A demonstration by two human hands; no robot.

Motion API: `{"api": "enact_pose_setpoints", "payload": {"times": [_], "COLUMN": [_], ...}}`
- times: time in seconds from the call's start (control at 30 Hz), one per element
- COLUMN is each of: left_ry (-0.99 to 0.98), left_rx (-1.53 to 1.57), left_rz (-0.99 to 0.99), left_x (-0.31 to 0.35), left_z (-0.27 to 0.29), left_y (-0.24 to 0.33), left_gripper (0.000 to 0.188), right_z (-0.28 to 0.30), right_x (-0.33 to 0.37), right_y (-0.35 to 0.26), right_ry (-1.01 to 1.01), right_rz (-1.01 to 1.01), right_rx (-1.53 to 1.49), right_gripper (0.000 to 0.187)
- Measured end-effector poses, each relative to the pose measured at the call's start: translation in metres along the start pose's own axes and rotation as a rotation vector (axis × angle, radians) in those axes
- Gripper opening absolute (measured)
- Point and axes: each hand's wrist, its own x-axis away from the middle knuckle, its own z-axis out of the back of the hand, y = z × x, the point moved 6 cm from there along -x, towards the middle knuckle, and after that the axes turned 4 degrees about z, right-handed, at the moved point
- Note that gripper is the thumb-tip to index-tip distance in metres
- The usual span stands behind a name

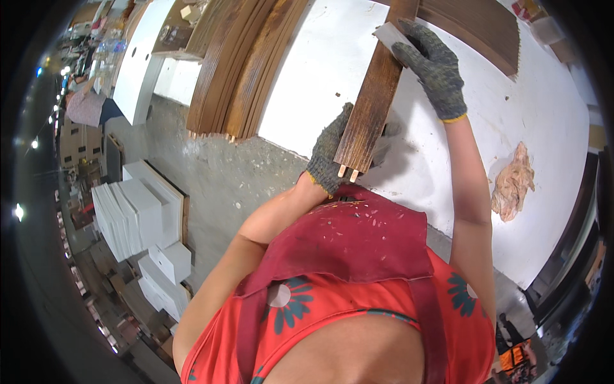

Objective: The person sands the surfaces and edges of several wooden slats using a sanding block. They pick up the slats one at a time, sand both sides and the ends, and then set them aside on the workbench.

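Observation:
A long brown-stained wooden board (369,112) with two dowel pins at its near end stretches away from me over the white table. My left hand (329,147), in a dark knitted glove, is closed around the board's left edge near that end; its fingers are partly hidden beneath. The other glove, with a yellow cuff, covers my right hand (435,67) farther up. Pinched in it is a flat pale grey piece (391,42), perhaps folded sandpaper, which lies against the board's upper face.
Stacked brown boards (246,70) stand left on the white table (307,83). More brown slats (480,25) lie at the far right. A crumpled beige rag (513,182) rests on the right. White panels (131,214) are piled on the floor to my left, where another person (89,105) appears.

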Motion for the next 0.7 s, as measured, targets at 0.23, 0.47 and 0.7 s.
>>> {"api": "enact_pose_setpoints", "payload": {"times": [0.23, 0.47, 0.7], "left_ry": [0.371, 0.162, 0.084], "left_rx": [-0.994, -0.295, -0.255], "left_rz": [-0.301, -0.255, -0.259], "left_x": [0.03, 0.04, 0.066], "left_z": [-0.004, 0.007, -0.007], "left_y": [0.006, -0.003, -0.009], "left_gripper": [0.047, 0.039, 0.036], "right_z": [-0.05, -0.049, -0.078], "right_x": [0.053, 0.065, 0.114], "right_y": [-0.075, -0.108, -0.148], "right_ry": [-0.447, -0.47, -0.722], "right_rz": [0.419, 0.399, 0.566], "right_rx": [0.156, 0.36, 0.178], "right_gripper": [0.044, 0.046, 0.057]}}
